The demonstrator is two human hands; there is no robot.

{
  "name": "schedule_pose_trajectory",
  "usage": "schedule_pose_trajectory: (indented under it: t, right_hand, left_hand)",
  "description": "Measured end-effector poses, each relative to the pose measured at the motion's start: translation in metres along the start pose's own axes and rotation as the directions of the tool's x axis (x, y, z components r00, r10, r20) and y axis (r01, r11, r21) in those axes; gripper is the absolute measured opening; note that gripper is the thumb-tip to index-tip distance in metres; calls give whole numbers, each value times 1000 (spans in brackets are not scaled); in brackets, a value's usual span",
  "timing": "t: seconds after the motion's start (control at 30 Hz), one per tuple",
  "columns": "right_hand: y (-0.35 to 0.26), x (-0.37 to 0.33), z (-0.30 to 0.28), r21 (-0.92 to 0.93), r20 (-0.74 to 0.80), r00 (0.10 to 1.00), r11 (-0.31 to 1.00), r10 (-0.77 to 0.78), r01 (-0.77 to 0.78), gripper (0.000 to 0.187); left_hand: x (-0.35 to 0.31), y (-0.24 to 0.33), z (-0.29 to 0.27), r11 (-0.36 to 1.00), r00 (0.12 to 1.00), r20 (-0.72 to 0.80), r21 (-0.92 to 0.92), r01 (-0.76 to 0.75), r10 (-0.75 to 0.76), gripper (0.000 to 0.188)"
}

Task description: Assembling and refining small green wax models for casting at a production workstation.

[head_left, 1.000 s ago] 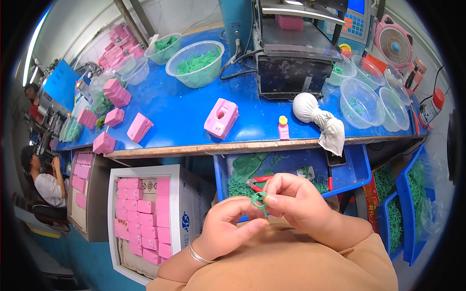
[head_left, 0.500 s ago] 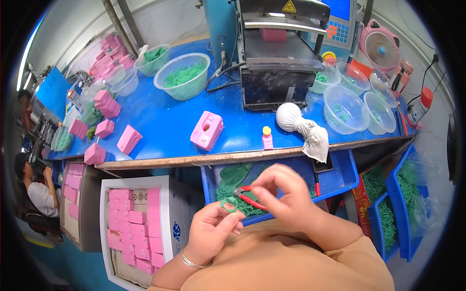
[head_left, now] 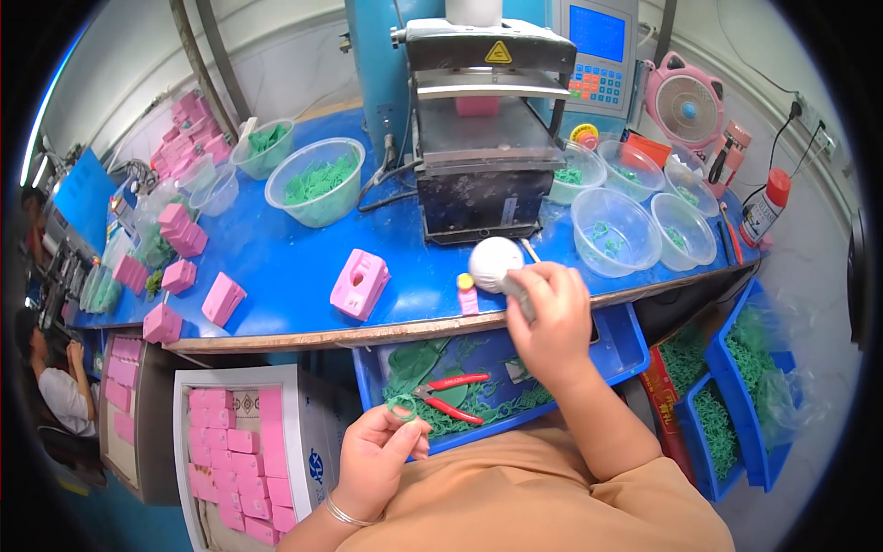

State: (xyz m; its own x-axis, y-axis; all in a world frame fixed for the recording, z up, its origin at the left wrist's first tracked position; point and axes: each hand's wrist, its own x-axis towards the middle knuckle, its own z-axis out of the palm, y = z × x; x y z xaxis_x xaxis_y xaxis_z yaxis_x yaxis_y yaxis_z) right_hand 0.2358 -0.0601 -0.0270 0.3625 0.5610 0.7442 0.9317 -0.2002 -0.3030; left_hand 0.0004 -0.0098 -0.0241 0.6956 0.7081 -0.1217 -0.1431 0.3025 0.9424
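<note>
Person's left hand [head_left: 372,451] pinches a green ring [head_left: 402,406], right hand [head_left: 554,317] grips a white cloth bag [head_left: 492,262], red-handled pliers [head_left: 460,379] lie on green scraps [head_left: 529,398] in a blue tray [head_left: 616,353].

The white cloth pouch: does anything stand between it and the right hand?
Nothing visible does: the right hand grips the white cloth pouch at its gathered neck. The yellow-topped pink piece is left of it, not between them.

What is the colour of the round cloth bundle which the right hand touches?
White; the cloth bundle shows best in the head view.
</note>
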Motion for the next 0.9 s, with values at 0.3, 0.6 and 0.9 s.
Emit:
schedule_pose_trajectory:
  t: [0.3, 0.6, 0.9]
  right_hand:
    - [-16, -1, 24, 169, 121, 993, 986, -15, -5, 26]
    - [37, 28, 6, -297, 366, 883, 936, 294, -189, 15]
    - [10, 10, -39, 696, 503, 820, 434, 274, -572, 19]
  left_hand:
    - [-2, -4, -6, 997, 999, 29, -78, -28, 31, 5]
    - [-2, -1, -1, 999, 999, 5, -38, -31, 32, 4]
    - [-1, -1, -3, 985, 983, 77, -58, -162, 167, 4]
